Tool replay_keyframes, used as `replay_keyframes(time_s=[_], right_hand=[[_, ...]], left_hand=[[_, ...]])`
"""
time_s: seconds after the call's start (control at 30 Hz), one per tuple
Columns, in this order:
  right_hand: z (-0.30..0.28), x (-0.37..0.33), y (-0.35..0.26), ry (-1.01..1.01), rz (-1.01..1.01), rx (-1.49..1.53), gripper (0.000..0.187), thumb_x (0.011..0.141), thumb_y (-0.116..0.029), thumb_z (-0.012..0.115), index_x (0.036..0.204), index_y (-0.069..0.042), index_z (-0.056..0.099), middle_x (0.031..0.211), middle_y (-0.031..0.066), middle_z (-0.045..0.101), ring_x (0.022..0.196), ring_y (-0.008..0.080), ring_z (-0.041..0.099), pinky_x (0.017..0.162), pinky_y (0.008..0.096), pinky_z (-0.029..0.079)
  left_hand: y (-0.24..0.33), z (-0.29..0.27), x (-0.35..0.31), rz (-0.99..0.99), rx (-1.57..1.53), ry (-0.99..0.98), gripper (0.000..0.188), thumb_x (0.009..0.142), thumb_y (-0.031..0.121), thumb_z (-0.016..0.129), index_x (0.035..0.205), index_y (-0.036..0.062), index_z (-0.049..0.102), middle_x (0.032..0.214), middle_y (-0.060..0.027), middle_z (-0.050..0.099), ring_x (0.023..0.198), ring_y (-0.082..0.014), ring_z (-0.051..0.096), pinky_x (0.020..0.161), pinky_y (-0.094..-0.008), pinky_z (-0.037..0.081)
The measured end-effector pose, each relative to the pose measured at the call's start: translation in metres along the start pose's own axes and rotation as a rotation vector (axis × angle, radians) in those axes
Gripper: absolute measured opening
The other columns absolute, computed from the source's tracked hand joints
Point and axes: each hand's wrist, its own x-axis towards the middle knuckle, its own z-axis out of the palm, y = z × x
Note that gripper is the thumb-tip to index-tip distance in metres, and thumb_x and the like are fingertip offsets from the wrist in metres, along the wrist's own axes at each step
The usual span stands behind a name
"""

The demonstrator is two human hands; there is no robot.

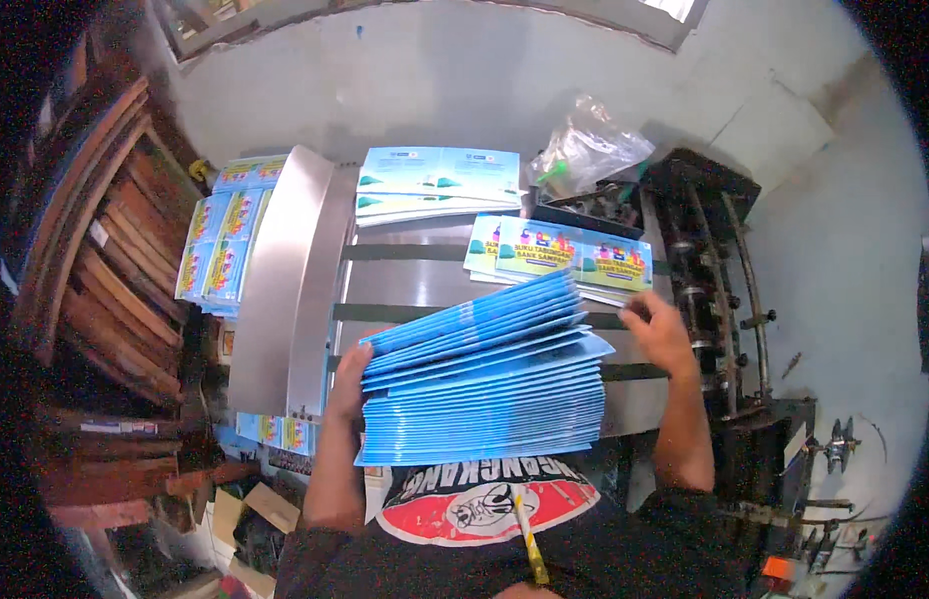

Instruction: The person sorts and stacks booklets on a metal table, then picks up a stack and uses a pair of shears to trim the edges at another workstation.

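A thick stack of blue folded sheets [484, 409] fans out rightward from a person's left hand [350, 379], which is clamped on its near-left end, thumb over the edge. The stack's long axis runs left to right away from that grip, its upper layers splayed and rising toward the far right.

The right hand [666, 334], clear of the stack, hovers just off its right end, fingers half curled at the near-right corner of colorful printed sheets [539, 258]; whether they pinch that corner cannot be told. Those sheets lie beyond and right of the left grip, much nearer the right hand.

Farther out from the left grip, pale blue printed sheets [409, 178] sit straight beyond, a clear plastic bag [596, 150] far right, and a shiny metal panel [280, 270] to the left.
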Motion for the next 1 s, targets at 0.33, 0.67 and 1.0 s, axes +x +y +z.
replay_keyframes(time_s=[0.33, 0.67, 1.0], right_hand=[[0.07, -0.014, 0.047, -0.01, -0.054, 0.322, 0.035, 0.088, -0.029, 0.073, 0.11, -0.004, 0.066, 0.105, 0.0115, 0.07, 0.096, 0.023, 0.066, 0.086, 0.0353, 0.051], [0.072, -0.005, 0.04, -0.108, -0.115, 0.436, 0.033, 0.089, -0.032, 0.071, 0.103, -0.002, 0.067, 0.094, 0.0092, 0.069, 0.089, 0.0198, 0.064, 0.082, 0.0337, 0.049], [0.049, 0.0, 0.02, -0.385, -0.289, 0.582, 0.02, 0.091, -0.017, 0.067, 0.102, 0.0, 0.067, 0.096, 0.0021, 0.06, 0.095, 0.0138, 0.055, 0.085, 0.0277, 0.043]], left_hand=[[-0.009, -0.005, 0.015, 0.017, -0.016, 0.057, 0.05, 0.096, 0.04, 0.051, 0.125, -0.001, 0.057, 0.117, -0.0155, 0.064, 0.106, -0.0242, 0.062, 0.095, -0.0377, 0.048], [0.0, 0.009, 0.01, -0.011, -0.073, 0.103, 0.043, 0.098, 0.041, 0.05, 0.12, 0.0051, 0.057, 0.11, -0.0116, 0.064, 0.101, -0.0234, 0.062, 0.093, -0.0402, 0.049], [-0.003, 0.004, 0.012, -0.036, -0.143, 0.065, 0.044, 0.098, 0.043, 0.051, 0.121, 0.0061, 0.057, 0.11, -0.011, 0.065, 0.099, -0.0237, 0.063, 0.09, -0.0406, 0.051]])
